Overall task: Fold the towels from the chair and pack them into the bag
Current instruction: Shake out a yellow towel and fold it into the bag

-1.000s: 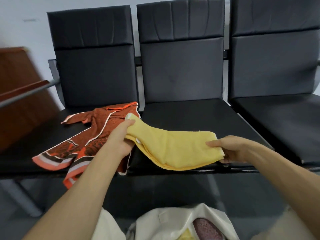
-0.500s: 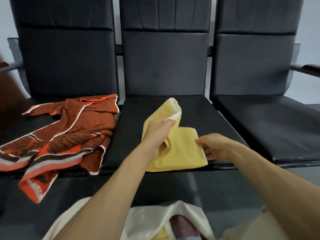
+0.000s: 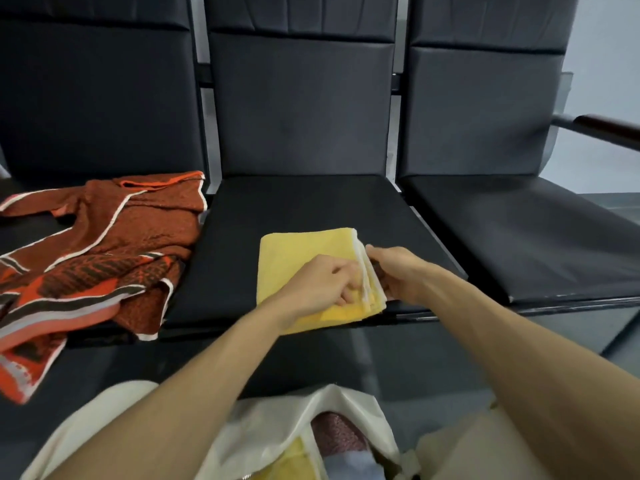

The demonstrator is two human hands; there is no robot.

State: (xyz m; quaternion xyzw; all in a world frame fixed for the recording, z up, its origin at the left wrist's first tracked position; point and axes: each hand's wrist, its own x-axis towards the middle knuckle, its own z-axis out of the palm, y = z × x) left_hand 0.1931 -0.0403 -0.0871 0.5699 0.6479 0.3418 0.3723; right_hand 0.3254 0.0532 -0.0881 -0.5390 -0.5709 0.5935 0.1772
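A yellow towel [image 3: 298, 258] lies folded into a small rectangle on the front of the middle chair seat [image 3: 304, 202]. My left hand [image 3: 322, 282] rests on top of it, fingers curled at its right edge. My right hand [image 3: 398, 271] pinches the stacked layers at that same edge from the right. An orange and brown patterned towel [image 3: 104, 244] lies crumpled and unfolded on the left seat, part of it hanging over the front. A white bag [image 3: 332, 420] stands open on the floor below my arms, with a pinkish and a yellow cloth inside.
Three black padded chairs stand in a row; the right seat [image 3: 540, 237] is bare. A dark armrest [image 3: 609, 129] juts out at the far right. Grey floor lies between the chairs and the bag.
My left hand has carried the towel's left half over to the right, completing another fold. The towel now lies flat and smaller. Both hands meet at its right edge.
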